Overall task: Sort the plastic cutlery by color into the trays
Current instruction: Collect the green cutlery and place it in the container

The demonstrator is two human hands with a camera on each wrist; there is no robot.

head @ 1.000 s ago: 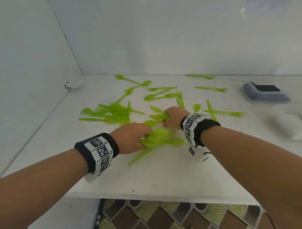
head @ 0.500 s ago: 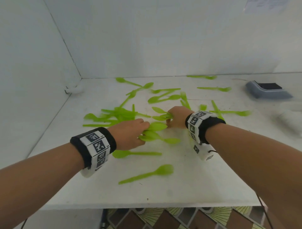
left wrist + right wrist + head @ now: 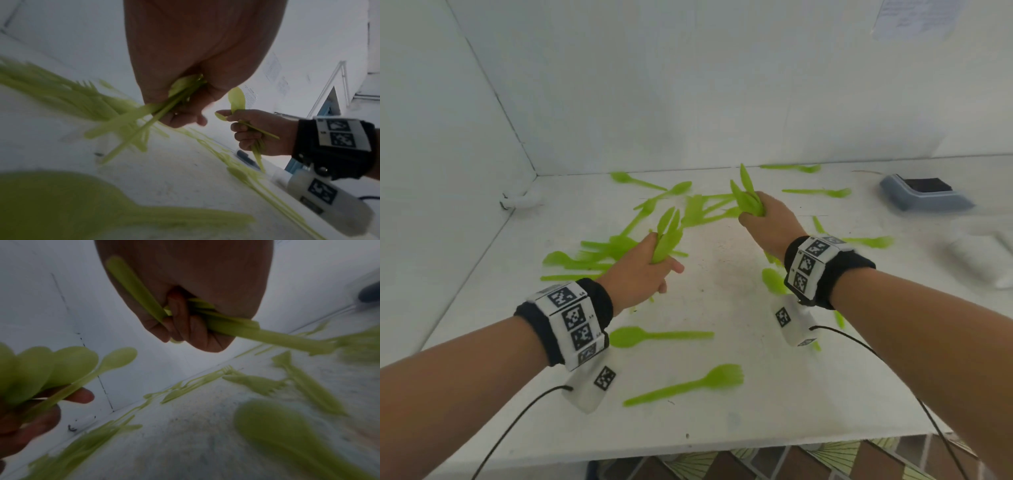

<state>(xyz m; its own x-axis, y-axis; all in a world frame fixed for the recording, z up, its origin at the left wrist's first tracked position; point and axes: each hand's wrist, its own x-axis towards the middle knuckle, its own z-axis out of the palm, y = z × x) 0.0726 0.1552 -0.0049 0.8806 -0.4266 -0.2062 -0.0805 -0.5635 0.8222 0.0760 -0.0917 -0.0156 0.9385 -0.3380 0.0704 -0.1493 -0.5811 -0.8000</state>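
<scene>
Both hands had come up off the white table (image 3: 722, 411) since a second earlier, when they were low among the scatter; two pieces now lay loose near the table's front edge, a green spoon (image 3: 654, 336) and a green fork (image 3: 688, 385). We noted our left hand (image 3: 635, 277) with fingers curled tight round a bunch of green spoons (image 3: 667, 238), bowls up. Our right hand (image 3: 770, 222) was likewise closed round a second green bunch (image 3: 746, 197), handles trailing out under the palm in the right wrist view. Most of the remaining green cutlery (image 3: 592, 253) lay spread toward the table's back left, with a few pieces along its back edge. A grey tray (image 3: 924, 197) sat at the table's back right, a blurred white container (image 3: 983, 260) just in front of it. We judged the step as gathering, mid-way: two handfuls lifted, none yet seen in a tray. Next, we thought, each bunch needed carrying to the table's right side and releasing without shedding pieces; the loose grips could let handles slip.
</scene>
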